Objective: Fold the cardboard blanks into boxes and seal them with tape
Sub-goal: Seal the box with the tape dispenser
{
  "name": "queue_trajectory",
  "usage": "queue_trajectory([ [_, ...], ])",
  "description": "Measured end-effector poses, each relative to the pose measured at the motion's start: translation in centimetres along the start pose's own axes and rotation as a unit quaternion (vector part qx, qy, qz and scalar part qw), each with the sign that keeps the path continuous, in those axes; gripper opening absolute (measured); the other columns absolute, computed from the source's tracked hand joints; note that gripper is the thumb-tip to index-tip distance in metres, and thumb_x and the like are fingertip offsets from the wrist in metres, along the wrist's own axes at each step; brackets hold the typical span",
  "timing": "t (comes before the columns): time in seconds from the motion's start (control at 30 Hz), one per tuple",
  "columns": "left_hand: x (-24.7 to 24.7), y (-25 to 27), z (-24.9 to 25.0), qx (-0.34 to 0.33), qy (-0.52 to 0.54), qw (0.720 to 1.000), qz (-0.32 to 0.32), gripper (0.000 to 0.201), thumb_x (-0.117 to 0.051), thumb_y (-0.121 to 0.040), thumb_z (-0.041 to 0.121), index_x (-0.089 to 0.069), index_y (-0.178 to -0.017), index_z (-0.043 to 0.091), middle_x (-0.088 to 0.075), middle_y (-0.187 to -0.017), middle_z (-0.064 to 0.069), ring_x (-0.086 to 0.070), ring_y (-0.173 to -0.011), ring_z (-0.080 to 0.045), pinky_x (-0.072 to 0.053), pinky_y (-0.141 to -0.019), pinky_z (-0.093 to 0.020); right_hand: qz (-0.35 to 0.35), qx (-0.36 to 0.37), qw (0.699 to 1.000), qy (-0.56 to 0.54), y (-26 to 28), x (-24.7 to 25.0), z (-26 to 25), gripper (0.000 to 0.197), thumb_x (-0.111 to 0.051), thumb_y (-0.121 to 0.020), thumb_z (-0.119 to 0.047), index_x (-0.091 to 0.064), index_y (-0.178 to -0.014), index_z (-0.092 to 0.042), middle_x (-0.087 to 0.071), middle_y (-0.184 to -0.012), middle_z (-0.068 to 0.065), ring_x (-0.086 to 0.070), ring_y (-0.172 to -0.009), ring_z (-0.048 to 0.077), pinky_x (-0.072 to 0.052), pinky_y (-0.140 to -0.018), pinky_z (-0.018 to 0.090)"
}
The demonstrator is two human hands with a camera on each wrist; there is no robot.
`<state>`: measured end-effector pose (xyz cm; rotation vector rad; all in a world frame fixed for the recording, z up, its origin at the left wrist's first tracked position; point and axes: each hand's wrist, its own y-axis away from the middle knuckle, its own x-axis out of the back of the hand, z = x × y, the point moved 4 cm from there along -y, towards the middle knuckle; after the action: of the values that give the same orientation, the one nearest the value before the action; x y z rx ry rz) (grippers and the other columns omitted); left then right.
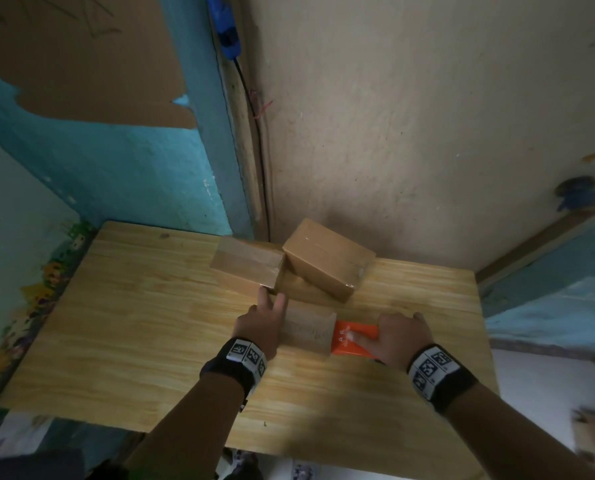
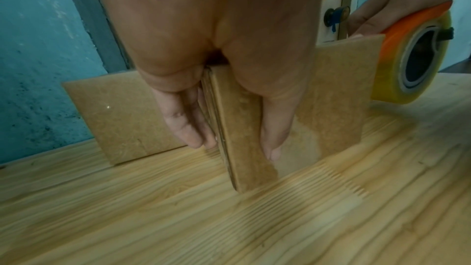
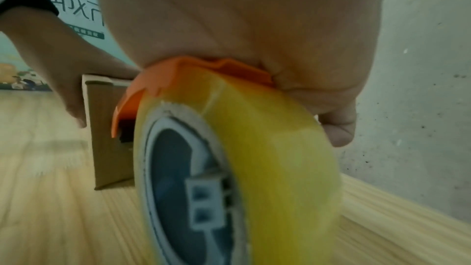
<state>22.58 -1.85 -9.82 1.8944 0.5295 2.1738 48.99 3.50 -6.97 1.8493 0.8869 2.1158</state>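
Left hand: on the near cardboard box, thumb down one side and fingers down the other, so the box end is pinched between them (the wrist view shows this best).
Right hand: wrapped over the orange tape dispenser, thumb lying along its top, fingers curled down the far side; a firm grasp.
Tape dispenser: pressed against the right end of the near box, orange shell on top, roll of yellowish clear tape beneath it, the roll's lower edge close to the table; whether it touches I cannot tell.
Near box: upright on the wooden table, between the two hands, its top flaps closed; one flap edge stands a little proud at the right end.
Sealed box, left: lying flat toward the back of the table, just beyond the left fingertips, glossy tape across its top.
Sealed box, right: tilted, one end propped over something brown beneath it (hard to make out), touching the left sealed box at a corner, close to the beige wall.
Corner: teal-painted wall on the left, with a black cable running down the join.
Wrists: both wear black bands with black-and-white square markers.
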Motion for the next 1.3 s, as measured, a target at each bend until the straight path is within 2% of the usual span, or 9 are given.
queue_trajectory([
  [0.3,0.0,-0.2,0.2,-0.010,-0.016,1.000,0.008,0.087,-0.083,-0.076,0.021,-0.024,-0.140,0.025,-0.028,-0.145,-0.016,-0.065,-0.088,-0.020,-0.061,-0.074,-0.031,0.058,-0.017,0.997,0.045,0.8,2.7,-2.1,0.070,-0.029,-0.089,-0.088,-0.063,-0.089,-0.027,-0.063,-0.083,-0.008,-0.064,-0.087,0.019,-0.029,-0.112,0.055],
  [0.47,0.4,0.6,0.5,-0.003,-0.032,0.999,0.008,0.087,-0.084,-0.075,0.020,-0.026,-0.139,0.026,-0.029,-0.146,-0.014,-0.064,-0.086,-0.020,-0.058,-0.070,-0.031,0.014,-0.007,0.996,0.090,0.7,1.7,-6.6,0.035,-0.049,-0.096,-0.057,-0.063,-0.085,-0.026,-0.063,-0.080,-0.007,-0.062,-0.085,0.020,-0.033,-0.105,0.051],
  [0.63,0.4,0.7,0.4,0.001,-0.028,1.000,-0.001,0.090,-0.085,-0.074,0.019,-0.022,-0.139,0.026,-0.025,-0.150,-0.016,-0.065,-0.096,-0.025,-0.061,-0.077,-0.037,0.033,-0.090,0.995,-0.033,0.7,-0.5,-2.6,0.063,-0.041,-0.087,-0.085,-0.064,-0.091,-0.026,-0.067,-0.087,-0.011,-0.065,-0.087,0.016,-0.032,-0.111,0.052],
  [0.83,1.1,0.9,0.6,0.010,-0.025,1.000,0.000,0.093,-0.084,-0.071,0.017,-0.022,-0.139,0.026,-0.025,-0.145,-0.011,-0.061,-0.103,-0.026,-0.061,-0.079,-0.038,0.072,-0.187,0.953,-0.226,1.9,-1.1,0.8,0.074,-0.030,-0.090,-0.087,-0.063,-0.089,-0.020,-0.067,-0.080,-0.003,-0.067,-0.080,0.020,-0.048,-0.100,0.046],
  [0.97,1.3,1.6,1.2,0.024,-0.060,0.998,-0.025,0.102,-0.081,-0.065,0.055,-0.020,-0.142,0.025,-0.028,-0.146,-0.011,-0.048,-0.126,-0.031,-0.049,-0.100,-0.056,0.088,-0.191,0.908,-0.362,3.2,-1.9,1.4,0.091,-0.029,-0.078,-0.095,-0.067,-0.077,-0.013,-0.070,-0.064,0.003,-0.070,-0.059,0.025,-0.062,-0.077,0.044],
  [1.03,1.3,2.3,1.7,0.024,-0.094,0.994,-0.047,0.117,-0.069,-0.059,0.081,-0.019,-0.147,0.024,-0.030,-0.149,-0.013,-0.037,-0.138,-0.034,-0.024,-0.115,-0.068,0.084,-0.169,0.888,-0.420,3.9,-1.7,1.2,0.088,-0.039,-0.085,-0.090,-0.070,-0.075,-0.008,-0.069,-0.055,0.006,-0.069,-0.049,0.024,-0.062,-0.065,0.039],
  [1.13,1.8,2.6,2.1,0.034,-0.122,0.987,-0.102,0.146,-0.051,-0.046,0.103,-0.013,-0.157,0.017,-0.014,-0.164,-0.014,-0.005,-0.156,-0.035,0.005,-0.117,-0.071,0.106,-0.148,0.868,-0.462,4.6,-1.2,0.9,0.085,-0.047,-0.086,-0.087,-0.072,-0.074,-0.007,-0.070,-0.056,0.006,-0.070,-0.049,0.023,-0.063,-0.062,0.042],
  [1.2,2.4,2.5,2.7,0.028,-0.129,0.984,-0.123,0.154,-0.042,-0.045,0.108,-0.009,-0.161,0.012,0.001,-0.170,-0.015,0.007,-0.157,-0.034,0.009,-0.118,-0.070,0.113,-0.141,0.855,-0.486,5.4,-0.7,0.6,0.081,-0.051,-0.088,-0.083,-0.073,-0.074,-0.006,-0.071,-0.058,0.007,-0.071,-0.051,0.026,-0.064,-0.060,0.045],
  [1.3,4.2,3.0,3.7,-0.017,-0.104,0.988,-0.114,0.144,-0.048,-0.052,0.103,-0.014,-0.160,0.014,-0.005,-0.168,-0.016,-0.002,-0.157,-0.034,0.000,-0.122,-0.065,0.113,-0.127,0.836,-0.522,6.9,0.4,0.1,0.073,-0.056,-0.097,-0.068,-0.073,-0.078,0.000,-0.072,-0.058,0.009,-0.072,-0.052,0.032,-0.060,-0.052,0.040],
])
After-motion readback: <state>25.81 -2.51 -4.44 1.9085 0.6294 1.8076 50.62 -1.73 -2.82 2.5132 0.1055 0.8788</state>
